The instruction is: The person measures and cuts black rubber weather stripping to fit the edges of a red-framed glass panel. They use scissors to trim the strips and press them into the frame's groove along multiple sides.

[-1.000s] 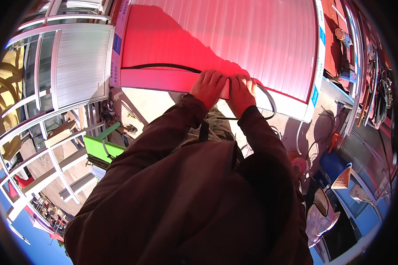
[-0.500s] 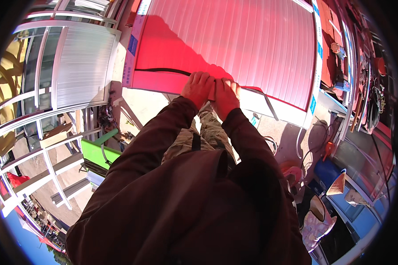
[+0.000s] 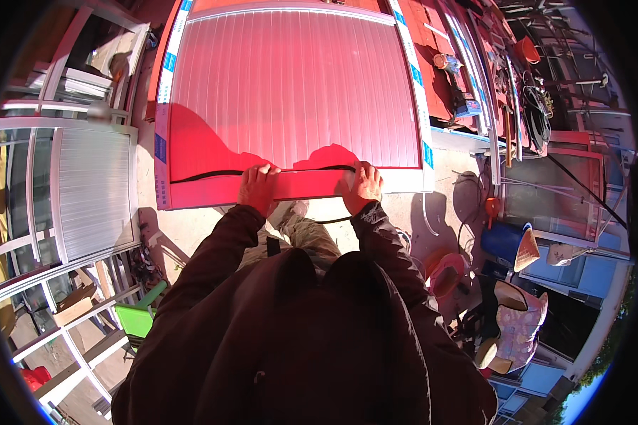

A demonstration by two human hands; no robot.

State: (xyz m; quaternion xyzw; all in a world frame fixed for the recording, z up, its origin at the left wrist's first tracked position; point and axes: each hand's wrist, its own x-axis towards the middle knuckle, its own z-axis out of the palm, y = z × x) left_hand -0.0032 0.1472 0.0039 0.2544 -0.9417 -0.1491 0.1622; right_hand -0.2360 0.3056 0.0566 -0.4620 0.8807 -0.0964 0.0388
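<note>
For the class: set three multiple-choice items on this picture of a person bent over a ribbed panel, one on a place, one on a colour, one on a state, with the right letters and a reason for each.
1. Where does the black strip lie?
A. Along the near edge of the panel
B. Coiled in the blue bucket
C. Hung over the grey door

2. What colour is the ribbed panel?
A. Green
B. Red
C. Yellow

3. How are the two hands placed?
A. Both raised off the panel
B. One in a pocket
C. Both pressed on the panel's near edge, apart

Answers:
1 A: the strip runs along the lower frame between and beside the hands.
2 B: the panel's ribs show red in sun and in shadow.
3 C: the left hand and the right hand both rest on the frame edge, with a gap between them.
</note>
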